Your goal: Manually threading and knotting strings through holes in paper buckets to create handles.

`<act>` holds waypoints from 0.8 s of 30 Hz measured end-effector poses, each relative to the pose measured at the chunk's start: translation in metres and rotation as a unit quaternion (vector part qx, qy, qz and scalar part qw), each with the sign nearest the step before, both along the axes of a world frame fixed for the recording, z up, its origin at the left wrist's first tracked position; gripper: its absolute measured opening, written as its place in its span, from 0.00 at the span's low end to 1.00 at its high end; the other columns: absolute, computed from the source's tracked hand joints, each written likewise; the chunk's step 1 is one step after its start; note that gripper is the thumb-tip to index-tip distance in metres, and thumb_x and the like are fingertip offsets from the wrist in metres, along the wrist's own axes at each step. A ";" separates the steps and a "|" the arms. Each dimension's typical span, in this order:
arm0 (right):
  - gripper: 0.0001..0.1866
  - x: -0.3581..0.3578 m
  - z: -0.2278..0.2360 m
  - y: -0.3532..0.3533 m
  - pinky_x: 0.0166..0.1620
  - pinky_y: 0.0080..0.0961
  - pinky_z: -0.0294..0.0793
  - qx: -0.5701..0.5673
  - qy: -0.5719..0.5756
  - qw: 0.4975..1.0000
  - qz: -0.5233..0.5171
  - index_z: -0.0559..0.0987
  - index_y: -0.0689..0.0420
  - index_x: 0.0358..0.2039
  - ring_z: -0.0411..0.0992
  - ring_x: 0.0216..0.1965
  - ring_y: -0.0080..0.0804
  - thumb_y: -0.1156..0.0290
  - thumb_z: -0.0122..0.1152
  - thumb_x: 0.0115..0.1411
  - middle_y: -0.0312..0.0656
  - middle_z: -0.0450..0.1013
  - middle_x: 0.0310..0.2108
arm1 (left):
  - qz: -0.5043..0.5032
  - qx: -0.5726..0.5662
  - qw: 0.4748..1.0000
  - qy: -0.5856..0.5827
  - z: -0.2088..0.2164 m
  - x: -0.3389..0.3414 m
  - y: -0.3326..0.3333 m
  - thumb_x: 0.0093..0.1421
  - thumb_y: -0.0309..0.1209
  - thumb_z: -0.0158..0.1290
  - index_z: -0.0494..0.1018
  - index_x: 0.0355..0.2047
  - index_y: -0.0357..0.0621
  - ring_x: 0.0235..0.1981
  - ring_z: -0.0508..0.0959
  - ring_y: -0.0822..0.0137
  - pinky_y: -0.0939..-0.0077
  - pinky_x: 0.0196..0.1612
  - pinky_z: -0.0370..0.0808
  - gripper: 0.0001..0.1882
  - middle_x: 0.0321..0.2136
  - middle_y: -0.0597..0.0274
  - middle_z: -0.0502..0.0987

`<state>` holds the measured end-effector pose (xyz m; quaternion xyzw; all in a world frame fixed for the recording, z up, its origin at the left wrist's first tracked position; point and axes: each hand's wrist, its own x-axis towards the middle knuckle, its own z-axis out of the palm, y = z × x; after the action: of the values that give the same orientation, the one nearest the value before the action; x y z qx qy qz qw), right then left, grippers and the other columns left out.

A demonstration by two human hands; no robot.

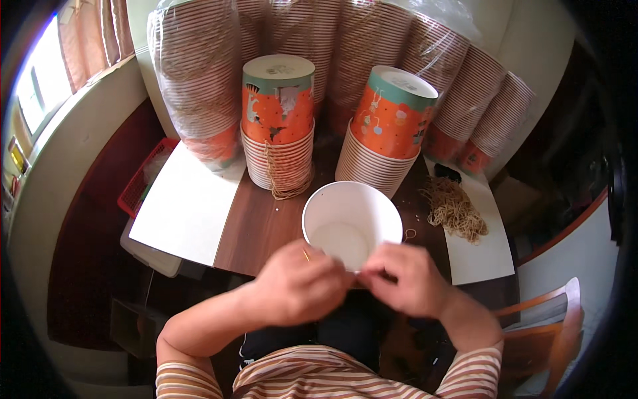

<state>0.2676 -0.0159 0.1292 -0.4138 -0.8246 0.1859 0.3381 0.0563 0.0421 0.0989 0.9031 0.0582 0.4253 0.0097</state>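
A white paper tub [352,216], its open mouth showing, is at the near edge of the brown bench [247,226], in front of two stacks of orange tubs. The left hand [302,279] and right hand [409,279] are at its near rim, fingers curled inward; blur makes it impossible to tell what either grips. Tan bands [455,209] lie in a heap to the right.
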 end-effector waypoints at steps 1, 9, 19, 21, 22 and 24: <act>0.05 0.000 0.001 0.017 0.33 0.29 0.72 -0.006 0.005 1.000 -0.014 0.75 0.60 0.30 0.73 0.28 0.39 0.78 0.60 0.51 0.45 0.71 0.27 | 0.032 -0.071 0.997 -0.028 0.001 0.000 0.015 0.40 0.24 0.58 0.74 0.29 0.43 0.26 0.75 0.64 0.70 0.27 0.72 0.12 0.27 0.64 0.72; 0.05 -0.001 -0.039 0.112 0.32 0.27 0.72 -0.006 -0.021 0.989 -0.148 0.77 0.63 0.26 0.74 0.27 0.35 0.74 0.58 0.51 0.45 0.73 0.25 | 0.153 -0.443 0.882 -0.044 -0.026 0.016 0.100 0.54 0.26 0.53 0.75 0.37 0.34 0.22 0.73 0.71 0.79 0.28 0.71 0.11 0.27 0.59 0.75; 0.05 -0.007 -0.050 0.126 0.31 0.31 0.72 -0.025 -0.026 0.986 -0.165 0.77 0.62 0.26 0.74 0.27 0.40 0.74 0.57 0.51 0.48 0.74 0.26 | 0.057 -0.648 0.755 -0.079 -0.032 0.018 0.101 0.58 0.26 0.48 0.75 0.39 0.35 0.22 0.69 0.82 0.86 0.25 0.66 0.11 0.25 0.69 0.75; 0.05 -0.009 -0.051 0.128 0.31 0.32 0.72 -0.025 -0.025 0.986 -0.164 0.77 0.62 0.26 0.74 0.27 0.41 0.74 0.57 0.51 0.48 0.74 0.26 | 0.055 -0.651 0.753 -0.081 -0.031 0.018 0.101 0.58 0.26 0.48 0.75 0.39 0.35 0.22 0.69 0.82 0.86 0.25 0.66 0.11 0.25 0.69 0.75; 0.05 -0.010 -0.051 0.128 0.31 0.32 0.72 -0.024 -0.023 0.986 -0.163 0.77 0.62 0.26 0.74 0.27 0.41 0.74 0.57 0.51 0.48 0.74 0.26 | 0.053 -0.653 0.751 -0.084 -0.031 0.018 0.101 0.58 0.26 0.48 0.75 0.40 0.35 0.22 0.69 0.82 0.87 0.25 0.66 0.11 0.25 0.69 0.75; 0.05 -0.012 -0.051 0.129 0.31 0.32 0.72 -0.025 -0.025 0.985 -0.168 0.77 0.62 0.26 0.74 0.27 0.41 0.74 0.57 0.51 0.49 0.74 0.26 | 0.050 -0.659 0.745 -0.086 -0.032 0.017 0.101 0.58 0.26 0.48 0.75 0.40 0.35 0.22 0.69 0.82 0.87 0.25 0.66 0.11 0.25 0.69 0.75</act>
<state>0.2558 0.1134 0.0784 -0.5593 -0.7467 0.1369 0.3331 0.0733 0.1433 0.0665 0.6270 0.3680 0.3567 0.5867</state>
